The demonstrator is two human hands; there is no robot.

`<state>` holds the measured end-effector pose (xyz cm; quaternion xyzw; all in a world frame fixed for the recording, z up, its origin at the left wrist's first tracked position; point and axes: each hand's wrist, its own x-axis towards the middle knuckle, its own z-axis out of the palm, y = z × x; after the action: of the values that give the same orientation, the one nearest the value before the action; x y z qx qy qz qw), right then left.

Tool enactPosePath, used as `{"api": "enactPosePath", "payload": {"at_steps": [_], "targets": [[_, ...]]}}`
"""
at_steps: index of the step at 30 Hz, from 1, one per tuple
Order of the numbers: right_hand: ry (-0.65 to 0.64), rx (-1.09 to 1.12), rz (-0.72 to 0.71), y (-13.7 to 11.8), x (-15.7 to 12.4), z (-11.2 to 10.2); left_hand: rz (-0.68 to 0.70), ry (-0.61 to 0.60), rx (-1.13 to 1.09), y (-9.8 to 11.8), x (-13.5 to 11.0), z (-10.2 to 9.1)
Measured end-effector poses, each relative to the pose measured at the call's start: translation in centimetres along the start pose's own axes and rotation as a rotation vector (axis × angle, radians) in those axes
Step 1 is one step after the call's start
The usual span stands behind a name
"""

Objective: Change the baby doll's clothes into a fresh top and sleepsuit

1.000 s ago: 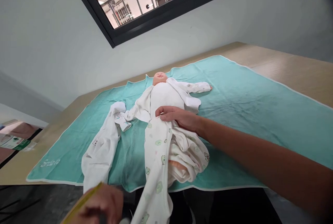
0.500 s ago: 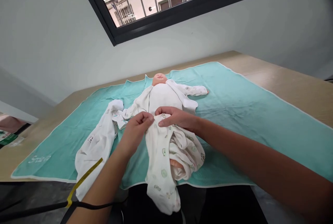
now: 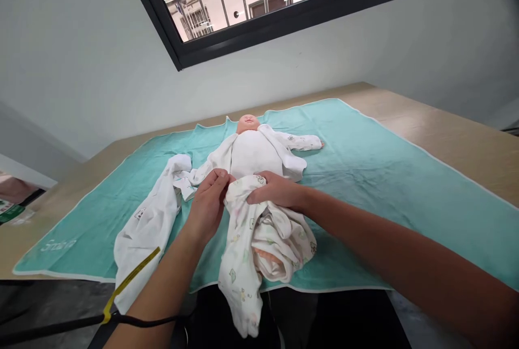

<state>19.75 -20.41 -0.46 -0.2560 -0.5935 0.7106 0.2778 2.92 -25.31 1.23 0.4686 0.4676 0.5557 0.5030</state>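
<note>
A baby doll (image 3: pixel 248 122) lies on its back with its head toward the wall, dressed in a white top (image 3: pixel 256 152) with spread sleeves. Printed baby pants (image 3: pixel 239 252) are bunched around its lower body, and one leg hangs over the table's front edge. My left hand (image 3: pixel 211 198) pinches the edge of the pants near the doll's waist. On the other side, my right hand (image 3: pixel 275 189) grips the same cloth, thumb on top and fingers partly hidden beneath. A bit of the doll's leg shows through the folds.
A white garment (image 3: pixel 150 219) lies left of the doll, its lower end past the table edge. A teal towel (image 3: pixel 385 176) covers much of the wooden table (image 3: pixel 458 133). A black cable (image 3: pixel 52 327) with a yellow tie crosses my left forearm. A dark-framed window (image 3: pixel 263 30) is above.
My left hand has shifted slightly left and up, drawing the waist edge of the pants that way. The hanging pant leg has swung left. My right hand has moved a little.
</note>
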Motion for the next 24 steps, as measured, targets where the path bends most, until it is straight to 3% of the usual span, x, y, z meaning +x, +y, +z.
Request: {"api": "enactPosePath", "payload": {"at_steps": [7,10,13,17,20,24], "targets": [[-0.032,0.306,-0.175,-1.5,-0.8,-0.5,-0.179,-0.458,0.383,-0.3,-1.8,-1.2],[-0.074,0.3,-0.169,-1.5,-0.8,-0.7,-0.177,-0.503,0.461,0.0,-2.5,-0.9],[-0.031,0.144,-0.163,-1.3,-0.5,-0.8,-0.174,-0.486,0.426,-0.1,-3.5,-0.6],[0.075,-0.426,-0.236,-1.1,0.2,-1.0,-0.183,-0.338,0.323,-1.2,-6.1,-0.2],[-0.009,-0.727,-0.287,-0.7,0.5,-0.8,-0.251,-0.133,0.247,-1.6,-8.9,0.4],[-0.093,-0.822,-0.286,-0.3,0.5,-0.3,-0.286,0.036,0.18,-2.0,-12.2,1.0]]}}
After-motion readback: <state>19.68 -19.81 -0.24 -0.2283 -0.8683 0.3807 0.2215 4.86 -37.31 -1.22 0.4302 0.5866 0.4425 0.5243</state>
